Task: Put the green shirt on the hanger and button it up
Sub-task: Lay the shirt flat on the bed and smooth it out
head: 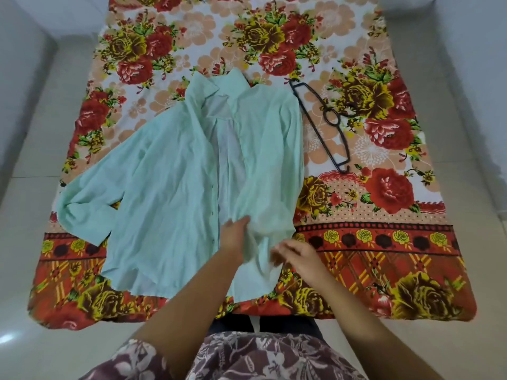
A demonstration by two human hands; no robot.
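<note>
Left hand (235,238): set on the lower edge of the wearer's-right front panel, fingers closed on a gathered fold of cloth; puckers run out from the grip. Right hand (297,257): just beside it at the same panel's outer hem, motion-blurred, fingers loosely bent. Whether it pinches the cloth or only touches it cannot be told.

Green shirt (170,171): lies face up on the floral sheet (384,242), front open, pale inner side showing down the middle. The collar (227,86) points away from the person. One sleeve is flung out to the left; the other is folded along the body. Not yet on the hanger, no buttons done.

Hanger (329,119): black, thin-framed, flat on the sheet just to the right of the shirt, near its shoulder but apart from it.

Handling, as judged: the cloth looks thin, light and limp, so it will sag and slide wherever unsupported. Better holds are likely the collar and shoulder seams, feeding the hanger's arms in one at a time. The placket edges can be pinched near each button afterwards.
</note>
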